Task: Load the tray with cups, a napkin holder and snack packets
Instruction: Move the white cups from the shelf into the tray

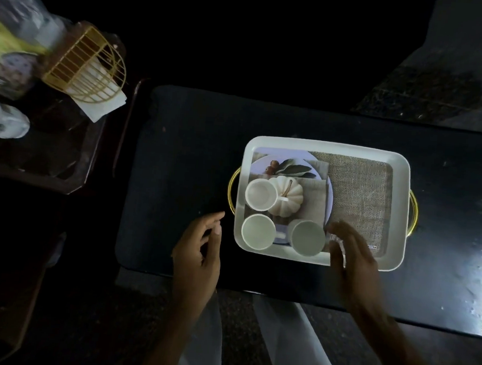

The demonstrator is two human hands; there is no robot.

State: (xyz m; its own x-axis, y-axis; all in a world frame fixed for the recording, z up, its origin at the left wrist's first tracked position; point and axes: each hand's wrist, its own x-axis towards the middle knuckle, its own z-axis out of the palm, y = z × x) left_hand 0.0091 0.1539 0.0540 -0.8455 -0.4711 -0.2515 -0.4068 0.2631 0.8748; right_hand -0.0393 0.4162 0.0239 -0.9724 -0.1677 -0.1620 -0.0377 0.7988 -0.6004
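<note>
Tray [397, 210] sits center-right w/ 3 cups [260, 194] already in its left half. You've still got the napkin holder [88, 66] and snack packets [12, 52] at upper left, plus approx 2 more cups [3, 121] mid-left. Your left hand [197, 253] is loosely curled, empty, beside the tray; right hand [351, 255] spread wide, empty, over its near rim.

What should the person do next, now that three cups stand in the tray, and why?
Probably reach the left hand toward the gold wire napkin holder on the side table: both hands look empty, the tray holds only cups, and its right half is bare.
</note>
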